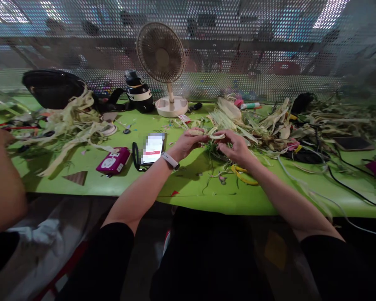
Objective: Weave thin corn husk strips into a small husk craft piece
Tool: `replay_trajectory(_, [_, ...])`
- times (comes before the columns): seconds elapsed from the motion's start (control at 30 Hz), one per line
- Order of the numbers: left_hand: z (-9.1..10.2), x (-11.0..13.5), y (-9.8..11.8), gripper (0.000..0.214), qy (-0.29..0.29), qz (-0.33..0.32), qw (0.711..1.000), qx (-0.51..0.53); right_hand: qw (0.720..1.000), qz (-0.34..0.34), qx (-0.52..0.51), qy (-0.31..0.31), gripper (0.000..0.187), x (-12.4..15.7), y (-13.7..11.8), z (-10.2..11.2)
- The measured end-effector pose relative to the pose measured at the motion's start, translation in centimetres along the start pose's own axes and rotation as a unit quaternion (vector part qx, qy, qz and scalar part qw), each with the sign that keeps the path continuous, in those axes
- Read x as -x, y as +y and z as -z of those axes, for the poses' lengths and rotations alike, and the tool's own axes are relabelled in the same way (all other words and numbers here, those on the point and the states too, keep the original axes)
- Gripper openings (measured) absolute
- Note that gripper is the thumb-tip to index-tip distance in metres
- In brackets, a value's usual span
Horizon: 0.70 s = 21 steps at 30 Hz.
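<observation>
Over the green table (188, 190), both hands are raised close together. Pinched in the fingers of my left hand (188, 144) is a pale corn husk strip (217, 136) that runs across to the other side. My right hand (235, 145) has its fingertips closed on the strip's other end. Just beyond the hands lies a heap of dry corn husks (227, 115). Thin green plant strands (214, 150) sit beneath my fingers. Something with yellow handles, perhaps scissors (246, 177), lies partly hidden by my right forearm.
Left of my hands are a phone (153, 148) and a purple packet (113, 162). Behind stand a fan (171, 106) and a black bottle (139, 94). More husks (72, 119) lie left, near another person's arm (3, 179). Cables (347, 184) cross the right side.
</observation>
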<state>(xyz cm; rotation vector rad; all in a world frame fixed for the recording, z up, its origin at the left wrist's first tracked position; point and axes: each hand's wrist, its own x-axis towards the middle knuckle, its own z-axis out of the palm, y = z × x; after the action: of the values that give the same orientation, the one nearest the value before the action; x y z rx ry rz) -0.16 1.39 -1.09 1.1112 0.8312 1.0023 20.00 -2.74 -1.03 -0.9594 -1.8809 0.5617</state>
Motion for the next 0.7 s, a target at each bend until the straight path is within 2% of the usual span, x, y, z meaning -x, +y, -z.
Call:
replay_trajectory(0.17, [0.2, 0.2, 0.0, 0.028, -0.034, 0.005, 0.996, -0.081, 0.986, 0.095, 0.136, -0.006, 0.023, -0.2, -0.2, 0.6])
replay_trajectory(0.3, [0.2, 0.7, 0.2, 0.026, -0.127, 0.025, 0.980, -0.153, 0.959, 0.150, 0.235, -0.043, 0.023, -0.6, 0.4, 1.1])
replay_trajectory(0.4, [0.1, 0.8, 0.3, 0.024, -0.181, 0.019, 0.967, -0.176, 0.955, 0.176, 0.228, -0.074, 0.028, -0.6, 0.9, 0.7])
replay_trajectory(0.5, [0.0, 0.8, 0.4, 0.021, -0.201, 0.010, 0.964, -0.176, 0.964, 0.143, 0.212, -0.069, 0.037, -0.2, 1.2, -0.2])
replay_trajectory(0.6, [-0.2, 0.6, 0.3, 0.022, -0.206, -0.004, 0.968, -0.144, 0.980, 0.081, 0.179, -0.033, 0.046, 0.3, 1.1, -1.1])
replay_trajectory(0.7, [-0.5, 0.6, 0.1, 0.030, -0.162, -0.037, 0.982, -0.093, 0.991, 0.026, 0.124, 0.033, 0.048, 0.6, 0.6, -1.6])
